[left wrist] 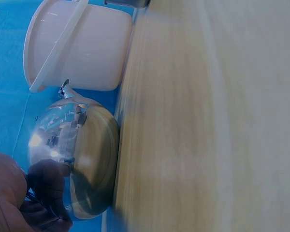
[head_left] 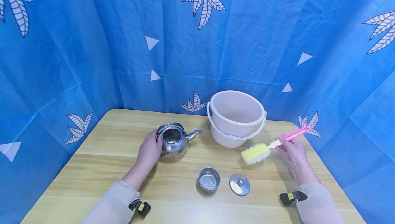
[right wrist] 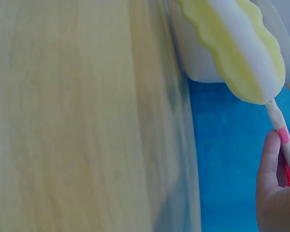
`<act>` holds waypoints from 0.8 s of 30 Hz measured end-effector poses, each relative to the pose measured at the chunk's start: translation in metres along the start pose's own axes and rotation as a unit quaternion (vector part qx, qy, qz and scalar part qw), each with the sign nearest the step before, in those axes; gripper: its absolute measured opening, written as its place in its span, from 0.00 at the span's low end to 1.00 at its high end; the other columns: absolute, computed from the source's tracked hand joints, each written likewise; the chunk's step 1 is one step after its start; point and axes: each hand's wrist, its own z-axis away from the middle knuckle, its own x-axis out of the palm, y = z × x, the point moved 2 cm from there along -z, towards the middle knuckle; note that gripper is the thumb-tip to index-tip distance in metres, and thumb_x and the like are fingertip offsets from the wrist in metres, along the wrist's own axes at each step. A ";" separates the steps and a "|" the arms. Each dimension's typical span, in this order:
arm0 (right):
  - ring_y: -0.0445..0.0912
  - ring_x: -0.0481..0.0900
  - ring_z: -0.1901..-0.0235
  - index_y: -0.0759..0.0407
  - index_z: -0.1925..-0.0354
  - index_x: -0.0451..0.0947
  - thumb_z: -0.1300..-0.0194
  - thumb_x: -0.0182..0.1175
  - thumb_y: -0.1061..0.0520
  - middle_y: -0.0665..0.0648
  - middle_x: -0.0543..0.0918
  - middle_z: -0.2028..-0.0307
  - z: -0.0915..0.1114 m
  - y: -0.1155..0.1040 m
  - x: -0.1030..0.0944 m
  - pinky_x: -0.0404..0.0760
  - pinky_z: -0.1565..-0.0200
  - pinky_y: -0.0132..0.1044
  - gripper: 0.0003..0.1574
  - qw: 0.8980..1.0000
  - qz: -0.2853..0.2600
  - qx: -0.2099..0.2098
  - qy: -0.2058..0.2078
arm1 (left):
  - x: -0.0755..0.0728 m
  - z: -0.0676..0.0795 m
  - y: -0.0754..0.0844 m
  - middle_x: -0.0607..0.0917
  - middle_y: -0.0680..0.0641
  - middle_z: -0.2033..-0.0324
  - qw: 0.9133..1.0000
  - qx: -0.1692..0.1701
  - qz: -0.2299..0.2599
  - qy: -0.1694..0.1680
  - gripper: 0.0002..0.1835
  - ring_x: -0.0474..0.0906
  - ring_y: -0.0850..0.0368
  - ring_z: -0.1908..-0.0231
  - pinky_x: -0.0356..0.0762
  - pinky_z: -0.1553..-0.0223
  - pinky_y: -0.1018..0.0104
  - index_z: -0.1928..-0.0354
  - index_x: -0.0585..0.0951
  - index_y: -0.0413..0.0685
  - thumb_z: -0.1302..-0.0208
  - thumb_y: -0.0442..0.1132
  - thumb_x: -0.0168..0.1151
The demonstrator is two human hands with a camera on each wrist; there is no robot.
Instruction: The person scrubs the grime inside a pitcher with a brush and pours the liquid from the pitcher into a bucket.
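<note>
A shiny metal teapot (head_left: 176, 148) without its lid stands left of the middle of the table, its spout pointing right. My left hand (head_left: 151, 147) grips it from the left, at the side opposite the spout; in the left wrist view the curled fingers (left wrist: 36, 215) show beside its body. On the right, my right hand (head_left: 291, 151) holds a bottle brush (head_left: 255, 153) by its pink and white handle. Its yellow and white sponge head points left, above the table. Between the hands lie a perforated metal strainer cup (head_left: 209, 180) and a round metal lid (head_left: 239, 184), knob up.
Behind the brush stands a white bucket (head_left: 228, 136) with its handle folded down at the front. The wooden table (head_left: 92, 169) ends at a blue patterned curtain (head_left: 191, 52) at the back and both sides.
</note>
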 end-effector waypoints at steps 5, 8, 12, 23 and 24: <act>0.41 0.86 0.61 0.56 0.56 0.78 0.30 0.62 0.58 0.51 0.87 0.64 -0.003 0.006 -0.003 0.83 0.51 0.31 0.05 1.000 -0.009 0.020 0.013 | 0.000 0.000 0.000 0.74 0.28 0.39 1.000 -0.004 0.000 0.001 0.26 0.72 0.32 0.39 0.71 0.39 0.38 0.33 0.69 0.28 0.22 0.42 0.47; 0.42 0.86 0.61 0.56 0.58 0.78 0.29 0.61 0.59 0.52 0.87 0.64 -0.006 0.009 -0.006 0.83 0.50 0.31 0.03 0.999 -0.023 0.029 0.016 | 0.001 -0.001 0.000 0.75 0.28 0.39 1.000 -0.003 0.000 0.005 0.25 0.72 0.32 0.39 0.71 0.39 0.39 0.34 0.69 0.28 0.22 0.42 0.47; 0.42 0.87 0.60 0.56 0.58 0.77 0.29 0.60 0.59 0.52 0.87 0.64 -0.009 0.011 -0.009 0.82 0.49 0.31 0.03 0.999 -0.033 0.031 0.008 | 0.002 -0.002 -0.001 0.75 0.28 0.39 1.000 -0.002 -0.001 0.006 0.25 0.73 0.32 0.39 0.72 0.39 0.39 0.34 0.69 0.29 0.22 0.42 0.47; 0.42 0.86 0.59 0.58 0.59 0.77 0.29 0.61 0.58 0.54 0.87 0.63 -0.013 0.013 -0.011 0.82 0.48 0.32 0.04 0.998 -0.038 0.058 -0.007 | 0.002 -0.002 0.000 0.75 0.28 0.39 1.000 -0.004 0.001 0.009 0.25 0.73 0.32 0.40 0.72 0.39 0.39 0.34 0.70 0.29 0.22 0.42 0.47; 0.42 0.86 0.59 0.58 0.59 0.77 0.29 0.61 0.58 0.54 0.87 0.64 -0.013 0.013 -0.012 0.82 0.48 0.32 0.04 0.997 -0.037 0.062 -0.008 | 0.002 -0.002 0.000 0.75 0.28 0.39 1.000 -0.004 0.001 0.009 0.25 0.73 0.32 0.40 0.72 0.39 0.39 0.34 0.70 0.29 0.22 0.42 0.48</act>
